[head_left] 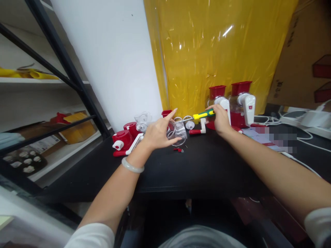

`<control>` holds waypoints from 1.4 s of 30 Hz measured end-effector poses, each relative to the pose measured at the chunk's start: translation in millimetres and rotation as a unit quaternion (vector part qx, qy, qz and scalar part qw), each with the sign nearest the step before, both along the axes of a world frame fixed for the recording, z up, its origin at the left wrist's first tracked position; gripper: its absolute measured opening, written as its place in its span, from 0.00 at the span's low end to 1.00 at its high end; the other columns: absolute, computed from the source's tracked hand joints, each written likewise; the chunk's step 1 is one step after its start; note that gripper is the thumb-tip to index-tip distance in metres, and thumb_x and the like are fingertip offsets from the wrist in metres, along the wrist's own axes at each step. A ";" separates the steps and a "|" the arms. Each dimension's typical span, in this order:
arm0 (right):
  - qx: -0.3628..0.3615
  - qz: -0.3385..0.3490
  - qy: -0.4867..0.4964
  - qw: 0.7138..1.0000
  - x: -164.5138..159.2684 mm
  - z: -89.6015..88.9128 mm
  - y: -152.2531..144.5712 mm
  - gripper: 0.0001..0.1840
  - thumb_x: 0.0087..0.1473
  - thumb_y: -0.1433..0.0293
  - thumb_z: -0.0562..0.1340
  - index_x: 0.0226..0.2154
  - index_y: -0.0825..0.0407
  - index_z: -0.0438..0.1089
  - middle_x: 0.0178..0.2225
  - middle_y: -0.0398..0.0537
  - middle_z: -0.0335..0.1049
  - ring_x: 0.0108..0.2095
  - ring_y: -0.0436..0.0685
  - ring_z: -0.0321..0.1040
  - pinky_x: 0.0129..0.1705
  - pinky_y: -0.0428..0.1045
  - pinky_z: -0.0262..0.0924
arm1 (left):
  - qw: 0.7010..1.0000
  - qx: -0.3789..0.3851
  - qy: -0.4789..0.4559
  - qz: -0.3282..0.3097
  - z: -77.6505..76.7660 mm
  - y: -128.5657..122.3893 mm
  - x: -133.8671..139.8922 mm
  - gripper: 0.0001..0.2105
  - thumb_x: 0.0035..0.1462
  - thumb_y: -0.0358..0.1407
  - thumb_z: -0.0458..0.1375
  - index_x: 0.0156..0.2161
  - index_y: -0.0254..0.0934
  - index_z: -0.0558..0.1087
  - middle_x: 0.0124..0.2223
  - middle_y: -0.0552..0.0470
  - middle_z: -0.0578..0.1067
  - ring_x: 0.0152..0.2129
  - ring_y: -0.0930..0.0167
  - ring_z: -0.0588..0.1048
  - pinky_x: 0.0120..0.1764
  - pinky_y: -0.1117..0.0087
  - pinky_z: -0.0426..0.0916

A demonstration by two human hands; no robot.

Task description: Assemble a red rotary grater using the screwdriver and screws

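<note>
Grey cloth [201,237] was seen nearest the camera, with a white sleeve [90,237] at the lower left and a pale bracelet [132,165] worn on the left wrist. Over the black desk [160,175], a screwdriver [200,115] was gripped by its green and yellow handle in the closed right hand [220,119], its shaft pointed leftward at a clear plastic piece [181,130]. That piece was partly covered by the left hand [158,133], whose thumb and forefinger were spread wide apart; as the other fingers were hidden, it could not be told whether the plastic was gripped. Small red parts [178,149] were laid just in front of it, and a red-handled crank [203,126] was set to its right, near a white disc [190,125]. Red housings [122,138] were placed left of the left hand. Two upright graters [238,116] were stood beyond the right hand, before yellow plastic sheeting [196,58], with a phone [260,137] laid nearby.
</note>
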State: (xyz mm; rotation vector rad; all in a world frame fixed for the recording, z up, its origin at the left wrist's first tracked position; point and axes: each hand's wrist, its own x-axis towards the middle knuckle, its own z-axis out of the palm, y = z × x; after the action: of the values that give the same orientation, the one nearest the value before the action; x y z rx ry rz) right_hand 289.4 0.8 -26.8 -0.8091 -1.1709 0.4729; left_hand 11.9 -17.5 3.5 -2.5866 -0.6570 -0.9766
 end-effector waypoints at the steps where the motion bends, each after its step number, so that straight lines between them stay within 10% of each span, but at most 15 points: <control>1: 0.026 -0.002 0.008 1.000 -0.8 4.2 -3.7 0.12 0.55 0.58 0.56 0.30 0.49 0.65 0.28 0.44 0.64 0.20 0.50 0.62 0.19 0.49 0.61 | 0.999 0.028 -0.009 -0.011 0.3 0.3 -0.2 0.48 0.52 0.45 0.66 0.69 0.41 0.41 0.49 0.44 0.74 0.44 0.58 0.73 0.46 0.57 0.69; 17: 0.039 0.006 0.012 0.999 -6.7 6.2 -10.6 0.16 0.53 0.52 0.60 0.31 0.48 0.63 0.18 0.38 0.61 0.13 0.49 0.59 0.16 0.47 0.53 | 0.968 0.232 -0.009 -0.095 -2.1 22.2 -3.9 0.44 0.59 0.41 0.64 0.69 0.35 0.39 0.48 0.39 0.71 0.45 0.57 0.71 0.47 0.56 0.71; 32: -0.134 -0.137 -0.076 0.978 -0.2 4.1 -8.8 0.32 0.54 0.41 0.51 0.15 0.47 0.54 0.09 0.42 0.53 0.10 0.51 0.52 0.12 0.49 0.46 | 0.967 0.239 0.045 -0.071 -1.5 22.0 -6.2 0.41 0.60 0.37 0.61 0.69 0.37 0.42 0.50 0.40 0.70 0.46 0.57 0.69 0.48 0.55 0.70; 42: -0.105 -0.067 0.089 0.988 3.9 5.8 5.0 0.15 0.55 0.60 0.59 0.22 0.48 0.60 0.11 0.37 0.57 0.12 0.48 0.56 0.13 0.45 0.52 | 0.989 0.145 0.000 -0.043 -4.3 26.5 -7.9 0.46 0.56 0.37 0.65 0.69 0.40 0.38 0.50 0.41 0.70 0.46 0.57 0.70 0.49 0.54 0.68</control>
State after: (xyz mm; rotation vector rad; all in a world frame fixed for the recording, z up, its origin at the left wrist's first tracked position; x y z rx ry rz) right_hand 293.3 5.8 -21.0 -1.0001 -0.9047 0.5511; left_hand 4.0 9.0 -0.8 -2.3737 -0.3734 -1.0146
